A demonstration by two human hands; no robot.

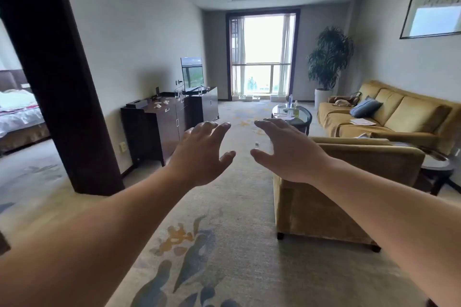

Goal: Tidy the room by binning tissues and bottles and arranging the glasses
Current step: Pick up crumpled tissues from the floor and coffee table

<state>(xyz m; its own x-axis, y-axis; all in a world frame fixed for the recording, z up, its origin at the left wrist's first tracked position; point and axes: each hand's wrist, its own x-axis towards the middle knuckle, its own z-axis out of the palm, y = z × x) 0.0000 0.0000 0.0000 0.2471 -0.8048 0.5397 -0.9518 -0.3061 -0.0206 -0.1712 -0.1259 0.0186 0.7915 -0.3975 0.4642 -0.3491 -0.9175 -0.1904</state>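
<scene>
A: What is the floor like?

B: A pale carpet (pixel 224 244) with blue and yellow flowers runs to a tall window (pixel 263 55) at the far end. A dark cabinet (pixel 154 127) stands by the left wall, with a TV (pixel 192 73) on its far end. On the right a yellow armchair (pixel 336 194) is near and a yellow sofa (pixel 399 112) is farther off. A plant (pixel 329 57) stands in the far corner. A round glass table (pixel 305 112) sits in front of the sofa.

A: What can't you see well?

B: A dark post (pixel 57 82) on the left hides most of a bed (pixel 17 112). The armchair hides the near end of the sofa. A tiny white bit (pixel 257 143) lies on the carpet, seen between the hands. I cannot tell what it is.

A: Where are the things to tidy?

B: Small white crumpled tissues (pixel 159 105) lie on the near part of the cabinet top. A clear glass (pixel 176 94) stands farther along it, near the TV. Bottles (pixel 290 99) stand on the table, one of them tall. They are far off and blurry.

A: And the hands?

B: The left hand (pixel 199 154) and right hand (pixel 287 152) reach out side by side, palms down. The fingers are spread wide and hold nothing.
</scene>
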